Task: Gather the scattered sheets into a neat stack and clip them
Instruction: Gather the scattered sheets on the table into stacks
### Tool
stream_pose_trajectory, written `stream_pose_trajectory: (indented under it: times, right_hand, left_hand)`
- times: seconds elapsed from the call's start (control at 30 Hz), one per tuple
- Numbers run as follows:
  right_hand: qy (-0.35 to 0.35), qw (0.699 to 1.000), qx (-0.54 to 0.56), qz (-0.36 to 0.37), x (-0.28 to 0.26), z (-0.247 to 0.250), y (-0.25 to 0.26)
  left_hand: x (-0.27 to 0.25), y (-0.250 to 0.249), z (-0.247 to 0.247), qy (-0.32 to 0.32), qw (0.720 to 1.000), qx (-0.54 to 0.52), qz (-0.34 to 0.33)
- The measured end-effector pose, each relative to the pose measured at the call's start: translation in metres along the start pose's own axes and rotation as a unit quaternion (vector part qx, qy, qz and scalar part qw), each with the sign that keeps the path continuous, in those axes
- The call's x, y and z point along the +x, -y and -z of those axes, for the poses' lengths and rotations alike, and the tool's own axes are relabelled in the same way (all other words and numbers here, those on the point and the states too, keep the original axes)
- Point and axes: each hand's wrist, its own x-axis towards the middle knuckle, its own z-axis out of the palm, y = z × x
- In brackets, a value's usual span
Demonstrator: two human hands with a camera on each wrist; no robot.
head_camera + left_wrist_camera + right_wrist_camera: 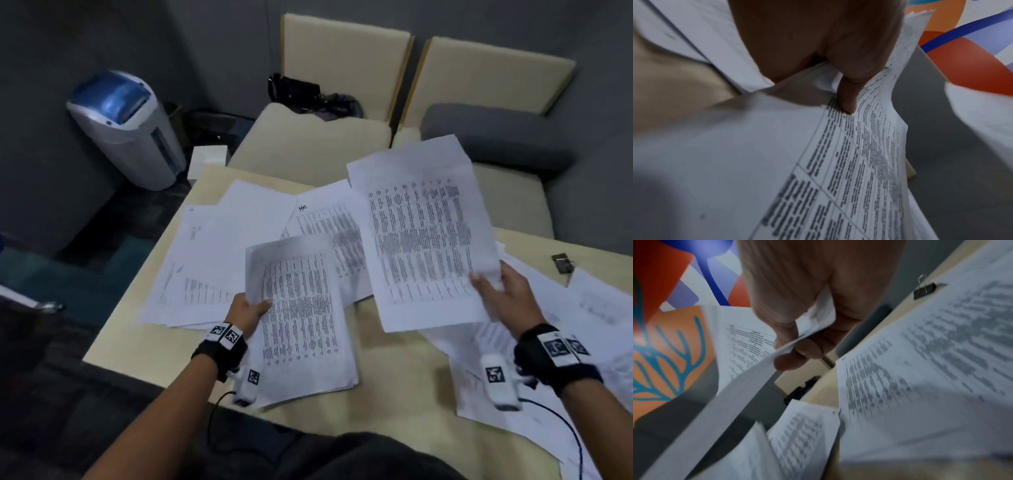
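Head view: left hand point(247, 310) pinches a thick stack point(301, 322) by its edge at 7 o'clock, right hand point(503, 291) pinches one sheet point(421, 236) lifted off the table point(387, 404) at 3. Handwritten note at 12 looks like "Hr", print's too blurry to read.

Two hands in view: left hand point(247, 310) and right hand point(500, 291). Two wrist bands point(219, 353), one per arm. One gathered stack point(305, 329) pinched at its left edge, sheet count within impossible to tell. One lifted sheet point(421, 236) pinched at its lower right corner (possibly more than one layer, edges too blurred to separate). Several loose sheets point(219, 246) spread on the counter point(394, 404) to the left, behind and to the right, overlapping too much for an exact count. One binder clip point(561, 263) near the far right edge. One grey-and-blue bin point(130, 130). Two beige seat backs point(342, 61). One black bag point(301, 90).
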Motion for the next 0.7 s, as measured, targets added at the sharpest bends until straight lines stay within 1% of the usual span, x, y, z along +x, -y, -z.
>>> stream_pose_trajectory:
  times: [0.1,0.2,0.3,0.4,0.5,0.6,0.7]
  right_hand:
    - [-0.002,0.999,0.009,-0.042,0.000,-0.038,-0.019]
    - [0.048,0.995,-0.013,-0.089,-0.001,-0.077,-0.041]
    - [0.106,0.985,-0.066,-0.122,0.004,-0.104,-0.060]
    - [0.148,0.972,-0.118,-0.138,0.011,-0.121,-0.067]
    - [0.197,0.955,-0.162,-0.150,0.022,-0.133,-0.066]
    - [0.236,0.942,-0.177,-0.158,0.033,-0.145,-0.068]
    - [0.278,0.933,-0.168,-0.155,0.042,-0.154,-0.072]
  left_hand:
    - [0.013,-0.026,-0.031,0.035,0.999,-0.006,-0.020]
    - [0.023,-0.046,-0.052,0.063,0.997,-0.024,-0.030]
    - [0.035,-0.063,-0.068,0.082,0.996,-0.022,-0.010]
    - [0.049,-0.073,-0.077,0.091,0.995,-0.024,0.035]
    - [0.062,-0.072,-0.081,0.102,0.991,-0.016,0.081]
    - [0.071,-0.071,-0.081,0.139,0.987,0.001,0.081]
    - [0.080,-0.065,-0.080,0.194,0.979,0.036,0.052]
